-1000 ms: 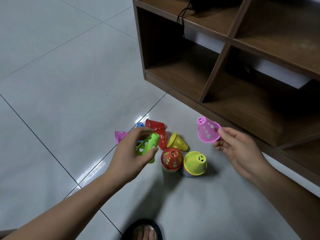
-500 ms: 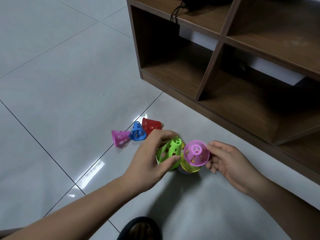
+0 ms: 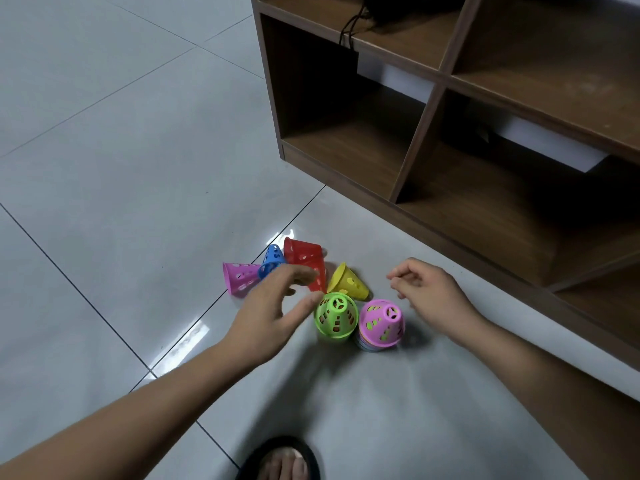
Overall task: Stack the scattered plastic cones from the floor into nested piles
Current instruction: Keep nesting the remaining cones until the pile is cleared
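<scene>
Two nested piles stand upright on the floor: one topped by a green cone (image 3: 336,315), one topped by a pink cone (image 3: 381,323). Behind them lie loose cones on their sides: a yellow cone (image 3: 348,282), a red cone (image 3: 306,259), a blue cone (image 3: 272,261) and a pink cone (image 3: 239,278). My left hand (image 3: 273,310) hovers just left of the green pile, fingers spread, holding nothing. My right hand (image 3: 429,292) hangs right of the pink pile with loosely curled fingers, empty.
A brown wooden shelf unit (image 3: 433,140) with open compartments stands close behind on the right; a black cable (image 3: 349,26) hangs in it. Grey floor tiles (image 3: 121,168) spread out to the left. My sandalled foot (image 3: 282,462) is at the bottom edge.
The green cone went from my left hand onto the red-topped pile, and the pink cone from my right hand onto the yellow-topped pile. Both hands let go and drew back.
</scene>
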